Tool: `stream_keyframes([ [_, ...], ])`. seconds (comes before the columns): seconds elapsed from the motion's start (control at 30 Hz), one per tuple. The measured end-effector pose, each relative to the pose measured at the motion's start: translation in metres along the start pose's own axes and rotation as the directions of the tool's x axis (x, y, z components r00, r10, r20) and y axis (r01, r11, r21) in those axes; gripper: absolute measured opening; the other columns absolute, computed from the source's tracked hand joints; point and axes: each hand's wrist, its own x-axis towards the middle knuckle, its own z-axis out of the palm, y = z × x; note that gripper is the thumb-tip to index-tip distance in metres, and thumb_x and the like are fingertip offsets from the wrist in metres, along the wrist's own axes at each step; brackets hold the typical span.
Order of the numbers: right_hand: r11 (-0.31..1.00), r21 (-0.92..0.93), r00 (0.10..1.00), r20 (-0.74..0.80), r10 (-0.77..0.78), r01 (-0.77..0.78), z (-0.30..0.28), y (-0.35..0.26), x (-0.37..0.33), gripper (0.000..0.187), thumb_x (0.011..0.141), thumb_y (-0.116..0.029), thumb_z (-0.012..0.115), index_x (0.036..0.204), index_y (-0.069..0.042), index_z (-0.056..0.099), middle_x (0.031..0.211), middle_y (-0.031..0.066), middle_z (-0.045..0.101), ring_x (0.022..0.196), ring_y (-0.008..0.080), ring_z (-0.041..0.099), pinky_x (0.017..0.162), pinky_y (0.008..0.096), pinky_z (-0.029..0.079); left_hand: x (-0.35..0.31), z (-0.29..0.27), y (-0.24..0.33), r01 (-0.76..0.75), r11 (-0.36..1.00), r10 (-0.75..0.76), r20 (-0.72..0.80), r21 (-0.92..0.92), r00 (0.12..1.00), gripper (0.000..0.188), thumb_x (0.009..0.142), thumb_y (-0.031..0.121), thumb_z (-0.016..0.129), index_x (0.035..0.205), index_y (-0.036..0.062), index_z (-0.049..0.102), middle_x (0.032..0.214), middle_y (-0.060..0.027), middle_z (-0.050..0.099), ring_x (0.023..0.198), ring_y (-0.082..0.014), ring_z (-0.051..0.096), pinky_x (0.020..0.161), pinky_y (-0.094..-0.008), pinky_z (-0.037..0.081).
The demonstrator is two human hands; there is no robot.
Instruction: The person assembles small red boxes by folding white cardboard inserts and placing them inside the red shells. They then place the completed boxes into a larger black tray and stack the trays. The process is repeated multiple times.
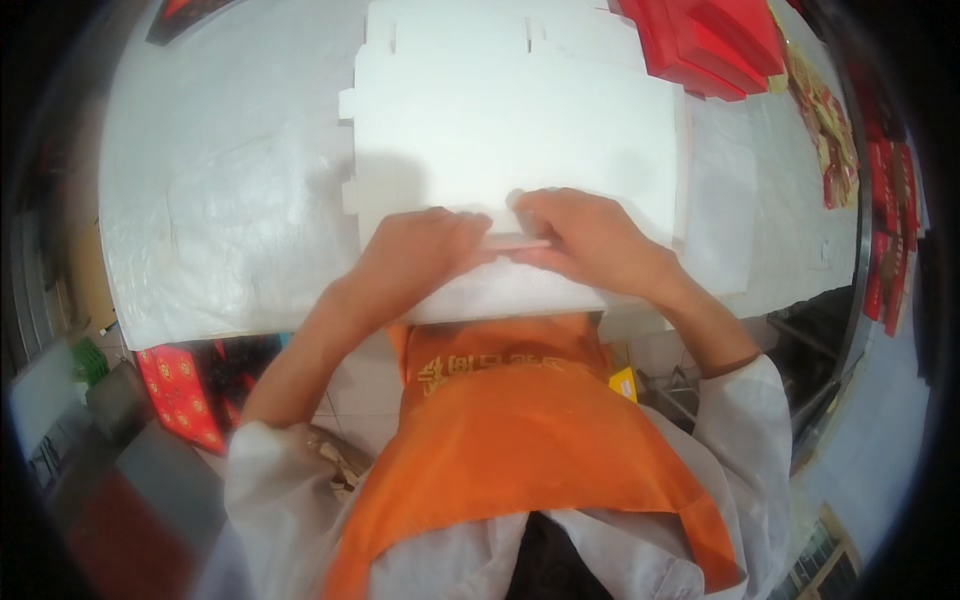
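A large white cardboard box blank (510, 120) lies flat before me, with slots and small tabs along its edges. My left hand (422, 250) is closed on its near edge, fingers curled over the board. Opposite it, my right hand (598, 238) grips the same edge, thumb and fingers pinching it. Between the two hands a narrow folded strip (515, 243) with a pinkish underside stands up a little. The fingertips of both hands are partly hidden.
The blank rests on a table with a pale plastic cover (220, 220). Red boxes (700, 45) stand at the far right, beside packets in gold and red wrapping (820, 120). A dark red-topped box (180, 15) is at the far left. Below the table is a red patterned box (180, 393).
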Motion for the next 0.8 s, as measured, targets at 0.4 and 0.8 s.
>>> stream_keyframes([
  [0.4, 0.988, 0.148, 0.983, -0.166, 0.077, -0.053, 0.008, 0.011, 0.017, 0.033, 0.084, -0.022, 0.057, 0.108, -0.004, 0.044, 0.098, 0.0151, 0.055, 0.086, 0.0333, 0.054, 0.072, 0.0385, 0.045, 0.036, 0.005, -0.034, -0.125, 0.986, 0.154, -0.314, 0.109, 0.937, 0.044, 0.074, 0.034, 0.064, 0.107, 0.0072, 0.055, 0.089, -0.0071, 0.055, 0.082, -0.0233, 0.054, 0.073, -0.0348, 0.042],
  [0.8, 0.902, -0.34, 0.711, -0.561, -0.423, 0.267, 0.064, 0.005, -0.026, 0.028, 0.068, -0.015, 0.068, 0.094, -0.01, 0.059, 0.097, 0.0033, 0.055, 0.083, 0.0222, 0.054, 0.071, 0.0325, 0.041, -0.044, 0.057, 0.0, -0.144, 0.925, 0.338, -0.586, 0.352, 0.736, 0.029, 0.069, 0.007, 0.061, 0.099, 0.0071, 0.061, 0.097, -0.0058, 0.053, 0.09, -0.0224, 0.053, 0.074, -0.0344, 0.041],
])
